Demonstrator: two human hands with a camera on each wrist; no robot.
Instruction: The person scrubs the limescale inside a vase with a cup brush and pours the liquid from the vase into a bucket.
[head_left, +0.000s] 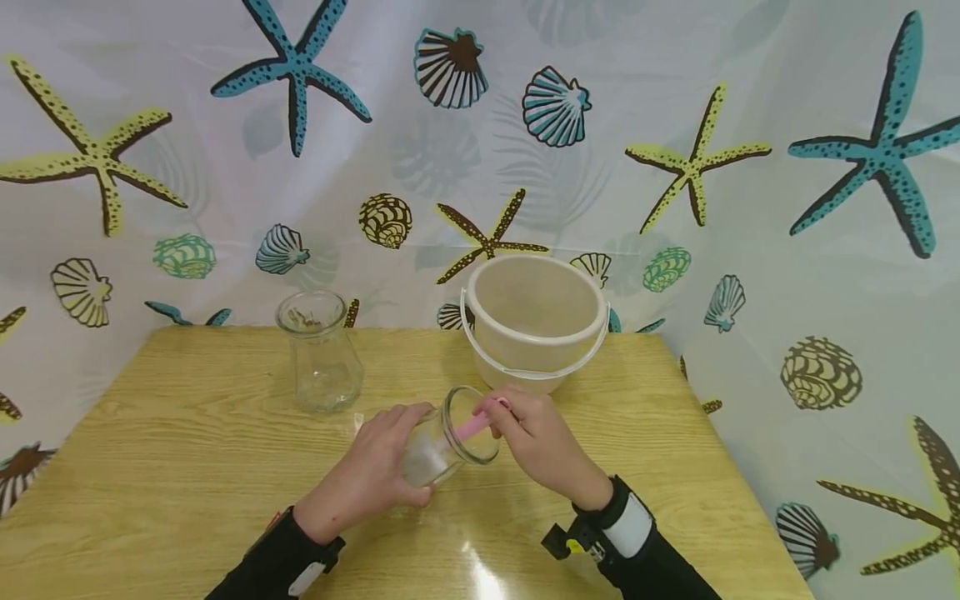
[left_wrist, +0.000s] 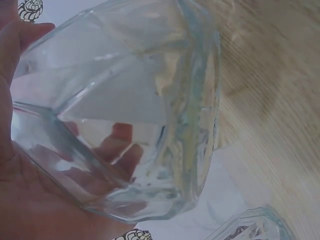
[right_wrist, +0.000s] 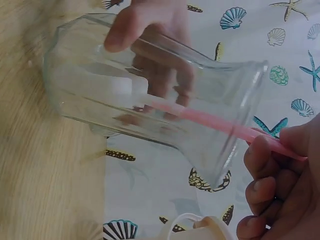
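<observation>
My left hand (head_left: 382, 458) grips a clear, faceted glass vase (head_left: 429, 457) around its body. The vase is tipped on its side above the table, its flared mouth turned right toward my right hand (head_left: 536, 442). Between thumb and fingers the right hand pinches the pink handle (right_wrist: 210, 120) of a sponge brush, just outside the rim. Its white sponge head (right_wrist: 112, 90) sits deep inside the vase, near the base. In the left wrist view, the vase's thick base (left_wrist: 192, 110) shows close up, with my fingers visible through the glass.
A second glass vase (head_left: 326, 371) stands upright at the back left of the wooden table (head_left: 202, 433). At the back right is a cream bucket (head_left: 525, 354) with its white handle hanging in front. Behind and to the sides hangs a cloth (head_left: 480, 142) printed with starfish and shells.
</observation>
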